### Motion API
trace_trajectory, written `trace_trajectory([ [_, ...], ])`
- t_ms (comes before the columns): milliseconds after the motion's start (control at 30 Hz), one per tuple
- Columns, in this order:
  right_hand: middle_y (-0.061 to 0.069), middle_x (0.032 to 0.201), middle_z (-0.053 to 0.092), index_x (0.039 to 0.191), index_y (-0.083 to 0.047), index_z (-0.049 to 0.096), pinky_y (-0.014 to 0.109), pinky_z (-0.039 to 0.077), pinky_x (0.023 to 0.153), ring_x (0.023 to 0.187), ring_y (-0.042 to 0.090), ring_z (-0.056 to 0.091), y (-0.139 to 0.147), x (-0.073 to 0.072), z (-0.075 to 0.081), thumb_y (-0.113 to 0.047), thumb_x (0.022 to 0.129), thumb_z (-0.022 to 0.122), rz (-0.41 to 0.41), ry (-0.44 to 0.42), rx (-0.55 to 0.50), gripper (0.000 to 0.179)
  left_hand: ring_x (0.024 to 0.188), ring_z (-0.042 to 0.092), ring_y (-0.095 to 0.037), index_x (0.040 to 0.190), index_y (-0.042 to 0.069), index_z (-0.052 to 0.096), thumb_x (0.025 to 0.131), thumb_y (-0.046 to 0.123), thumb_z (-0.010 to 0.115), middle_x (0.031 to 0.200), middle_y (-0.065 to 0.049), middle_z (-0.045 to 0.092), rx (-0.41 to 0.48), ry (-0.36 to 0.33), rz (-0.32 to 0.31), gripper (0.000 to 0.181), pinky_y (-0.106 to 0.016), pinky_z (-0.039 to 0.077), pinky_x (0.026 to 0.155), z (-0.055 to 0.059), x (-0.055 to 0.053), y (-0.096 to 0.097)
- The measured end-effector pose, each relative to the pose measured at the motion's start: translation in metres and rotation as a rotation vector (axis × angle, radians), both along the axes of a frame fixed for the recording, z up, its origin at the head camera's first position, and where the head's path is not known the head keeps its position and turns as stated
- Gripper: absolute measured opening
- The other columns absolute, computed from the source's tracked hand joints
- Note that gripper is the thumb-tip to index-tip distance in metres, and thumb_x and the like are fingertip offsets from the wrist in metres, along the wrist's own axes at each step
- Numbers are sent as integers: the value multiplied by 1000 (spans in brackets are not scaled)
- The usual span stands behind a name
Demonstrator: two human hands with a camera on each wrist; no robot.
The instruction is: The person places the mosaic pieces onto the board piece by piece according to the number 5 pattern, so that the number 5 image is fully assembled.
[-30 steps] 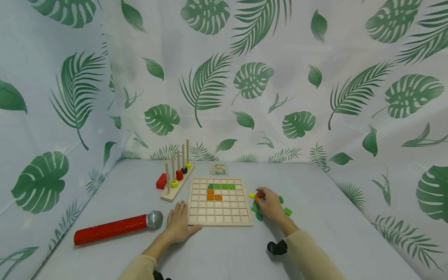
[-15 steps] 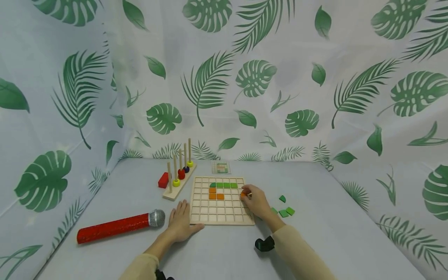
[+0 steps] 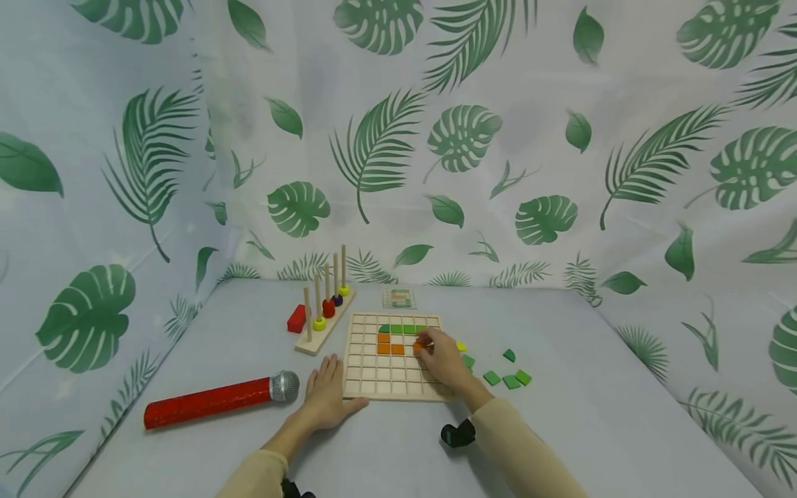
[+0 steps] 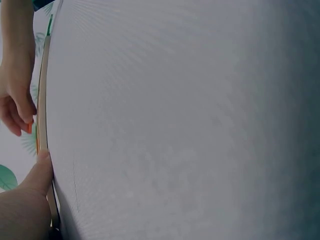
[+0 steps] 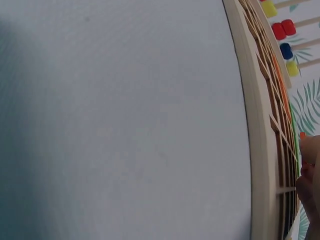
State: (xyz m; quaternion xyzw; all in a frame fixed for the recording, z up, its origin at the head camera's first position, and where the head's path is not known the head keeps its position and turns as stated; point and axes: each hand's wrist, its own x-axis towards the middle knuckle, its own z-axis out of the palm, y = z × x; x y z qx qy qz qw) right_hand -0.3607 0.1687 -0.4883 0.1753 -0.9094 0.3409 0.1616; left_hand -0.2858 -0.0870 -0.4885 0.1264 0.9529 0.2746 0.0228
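Note:
A wooden grid board (image 3: 387,382) lies on the table in the head view. My right hand (image 3: 445,361) pinches an orange tile (image 3: 418,348) over the board's right half. The same tile (image 4: 29,128) shows between thumb and fingers in the left wrist view. Along the upper grid runs a row of green tiles (image 3: 405,329), with a few orange tiles (image 3: 384,344) below its left end. My left hand (image 3: 326,395) rests flat at the board's lower left corner, its thumb along the front edge. The right wrist view catches the board's rim (image 5: 256,130) and part of the right hand.
Loose green tiles (image 3: 511,381) and a yellow tile (image 3: 461,346) lie right of the board. A card with a coloured pattern (image 3: 399,298) is behind it. To the left are a peg stand with beads (image 3: 326,323), a red block (image 3: 297,319) and a red microphone (image 3: 212,403).
My right hand has carried the orange tile left, from the loose tiles to over the board. The left hand stays at the board's corner. The head view has shifted slightly.

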Motion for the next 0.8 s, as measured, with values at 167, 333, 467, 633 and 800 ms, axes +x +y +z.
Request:
trace_trajectory([
  [167,5,99,65,113,-1,61,34,52,78,90,19,61,-8,0,-1,-1,86,65,13,-31,2,27,139,9,-44,142,-14,21,84,46,67,150,-31,16,14,1,-9,95,-56,4,111,2,1,-1],
  [333,5,99,65,112,-1,62,34,52,78,92,19,61,-12,-3,-2,-1,86,66,27,-31,16,26,139,9,-44,142,-14,22,84,46,68,150,-31,16,13,6,-4,95,-56,5,111,2,1,-1],
  [467,6,99,66,112,-1,63,34,52,79,93,20,61,-13,-4,-2,0,85,66,40,-32,11,27,139,10,-43,142,-14,23,84,47,67,150,-31,17,-2,9,0,96,-56,6,111,3,1,-1],
  [633,6,98,66,111,0,63,34,53,78,91,19,62,-13,-6,-3,0,85,66,50,-31,33,26,140,10,-42,143,-13,22,84,49,66,150,-30,17,-15,5,3,96,-56,6,111,3,1,0],
  [800,7,98,66,111,1,63,34,53,80,91,19,62,-15,-8,-3,2,84,67,37,-31,30,27,140,9,-42,143,-13,22,84,49,65,150,-30,16,-17,4,0,96,-55,6,111,3,0,-1],
])
